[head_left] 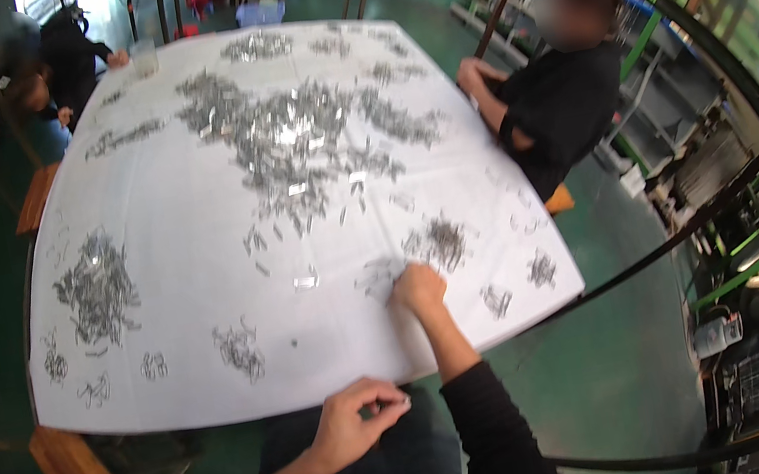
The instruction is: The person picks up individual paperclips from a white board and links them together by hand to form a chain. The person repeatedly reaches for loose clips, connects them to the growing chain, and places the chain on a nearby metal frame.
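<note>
Left hand (356,422) hangs off the table (181,262) edge, pinch narrow, contents indiscernible; any slip could drop a piece floorward. Right hand (419,288), curled, contents hidden, adjoins the metal-piece pile (448,241); careless sweeping could mix groups.

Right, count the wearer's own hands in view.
2: the left hand by the near edge of the white tabletop, the right hand beside a pile of small grey pieces.
</note>
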Tool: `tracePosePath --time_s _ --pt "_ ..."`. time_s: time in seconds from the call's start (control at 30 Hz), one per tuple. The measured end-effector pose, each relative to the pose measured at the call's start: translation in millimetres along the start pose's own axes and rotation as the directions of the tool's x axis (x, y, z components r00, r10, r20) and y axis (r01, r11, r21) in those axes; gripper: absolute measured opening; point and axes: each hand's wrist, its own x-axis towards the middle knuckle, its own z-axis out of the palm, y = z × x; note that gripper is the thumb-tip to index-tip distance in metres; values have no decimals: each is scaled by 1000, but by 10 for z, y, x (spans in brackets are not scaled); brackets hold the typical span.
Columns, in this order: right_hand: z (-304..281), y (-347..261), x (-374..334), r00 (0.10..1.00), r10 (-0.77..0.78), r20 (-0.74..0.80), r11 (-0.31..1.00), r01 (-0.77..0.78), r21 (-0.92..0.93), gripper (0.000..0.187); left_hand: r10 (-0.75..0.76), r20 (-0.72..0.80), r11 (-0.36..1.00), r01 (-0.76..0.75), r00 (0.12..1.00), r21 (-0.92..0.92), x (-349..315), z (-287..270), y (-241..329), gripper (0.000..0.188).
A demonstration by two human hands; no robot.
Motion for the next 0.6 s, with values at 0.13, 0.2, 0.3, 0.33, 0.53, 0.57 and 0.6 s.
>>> tracePosePath --time_s 0.13,0.2,0.3,0.33,0.53,0.57,0.6 --pt "-34 107 -154 941 -90 -325 988 125 88 20 -5 19 1000 4 1000 19 -16 -21 -20 12" --pt "-65 175 -265 904 -149 -400 964 223 143 15 -17 15 1000 17 1000 15 -31 -15 -42 13" --pt "-182 253 -488 905 -154 -396 860 321 398 11 -17 -3 1000 17 1000 19 -49 16 -51 13" --pt "-239 263 -591 944 -87 -318 757 270 595 11 -9 -9 1000 9 1000 28 -53 26 -42 13" --pt "-738 272 -1438 992 -112 -65 149 82 985 12 -23 -40 998 25 999 54 -33 57 72 11" --pt "-815 284 -1603 990 -133 -45 91 58 994 13 -18 -48 996 22 999 82 -37 65 84 11" --pt "-872 301 -1780 989 -146 -12 35 18 999 14 26 -56 993 -19 998 119 -31 70 89 11"
